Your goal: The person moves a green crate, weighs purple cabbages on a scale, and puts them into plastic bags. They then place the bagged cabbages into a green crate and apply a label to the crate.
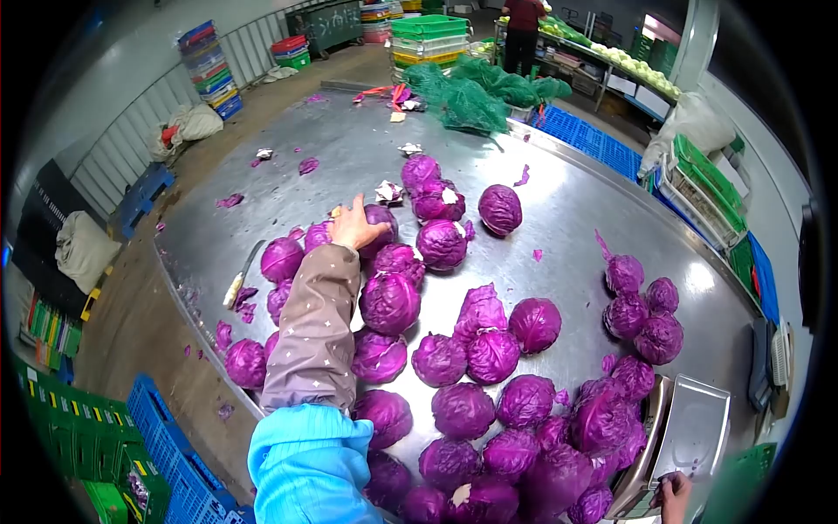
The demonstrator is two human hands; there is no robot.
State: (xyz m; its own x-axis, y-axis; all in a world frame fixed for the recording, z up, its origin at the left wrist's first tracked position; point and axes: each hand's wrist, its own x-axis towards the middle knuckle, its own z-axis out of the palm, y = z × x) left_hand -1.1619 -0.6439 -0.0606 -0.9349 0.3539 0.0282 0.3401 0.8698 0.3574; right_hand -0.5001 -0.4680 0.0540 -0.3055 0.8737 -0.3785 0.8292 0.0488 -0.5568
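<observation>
My left hand (353, 225), in a brown patterned sleeve with a blue cover, reaches over the middle of the metal table. Its fingers are spread, with the thumb side touching a purple cabbage (381, 224). More purple cabbages lie around the forearm, among them a large one (389, 303) just right of the sleeve. At the bottom right edge, my right hand (673, 499) is partly cut off, its fingers bent together at the near edge of a metal scale (691, 428). What they hold there is too small to tell. Several cabbages are heaped left of the scale.
A knife (243, 276) lies near the table's left edge (188, 301). Loose leaves dot the metal top. Green netting (471, 98) lies at the far edge. Blue pallets, crates (428, 28) and sacks stand around. A person (523, 35) in dark clothes stands at a far table.
</observation>
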